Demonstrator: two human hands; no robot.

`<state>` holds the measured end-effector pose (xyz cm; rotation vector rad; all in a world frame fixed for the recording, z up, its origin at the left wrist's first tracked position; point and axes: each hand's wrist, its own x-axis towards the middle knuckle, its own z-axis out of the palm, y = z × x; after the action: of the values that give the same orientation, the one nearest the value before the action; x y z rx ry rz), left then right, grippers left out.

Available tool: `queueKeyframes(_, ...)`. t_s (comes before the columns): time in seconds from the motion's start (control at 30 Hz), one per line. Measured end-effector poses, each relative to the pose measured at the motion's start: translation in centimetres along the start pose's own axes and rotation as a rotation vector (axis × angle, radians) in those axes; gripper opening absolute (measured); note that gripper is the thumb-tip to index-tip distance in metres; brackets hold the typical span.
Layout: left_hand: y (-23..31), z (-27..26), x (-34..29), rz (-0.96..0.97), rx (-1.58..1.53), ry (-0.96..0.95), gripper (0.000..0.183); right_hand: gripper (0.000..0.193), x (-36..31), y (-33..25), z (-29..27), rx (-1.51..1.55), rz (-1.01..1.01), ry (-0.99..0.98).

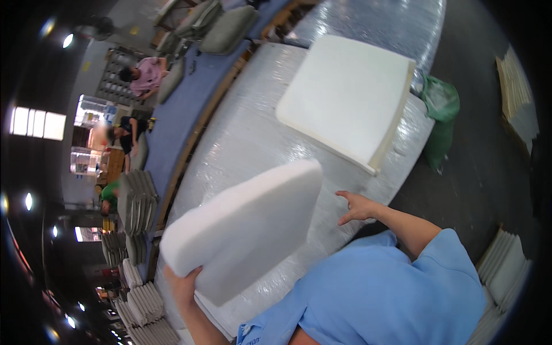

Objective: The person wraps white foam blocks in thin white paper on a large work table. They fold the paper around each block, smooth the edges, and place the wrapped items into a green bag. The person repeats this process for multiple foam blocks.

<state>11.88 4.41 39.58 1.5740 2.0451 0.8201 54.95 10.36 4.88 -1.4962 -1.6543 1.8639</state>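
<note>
Head view shows the left hand (181, 284) gripping a thick white pad (253, 227) by one corner, tilted up between that hand and the spread, empty right hand (357, 208), a lopsided hold that could let it flop onto the plastic-covered table (241, 144) below.

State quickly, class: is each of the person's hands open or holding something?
Left hand: closed, gripping the thick white pad.
Right hand: open, holding nothing.
</note>
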Motion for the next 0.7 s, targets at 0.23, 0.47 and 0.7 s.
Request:
queueKeyframes(0.23,-15.3,-5.6,-10.0,0.071,-0.831,0.431,0.07,0.082,1.0,-19.3,-1.0,-0.286,-0.67,-0.082)
queueKeyframes(0.47,-29.4,0.4,-19.5,-0.186,-1.119,0.317,0.066,0.049,-6.5,-29.6,5.9,-0.709,-0.787,-0.001)
queueKeyframes(0.7,-34.0,10.2,-24.9,-0.947,-0.837,0.002,0.066,0.042,-10.3,-34.7,18.4,-1.206,-0.809,-0.112)
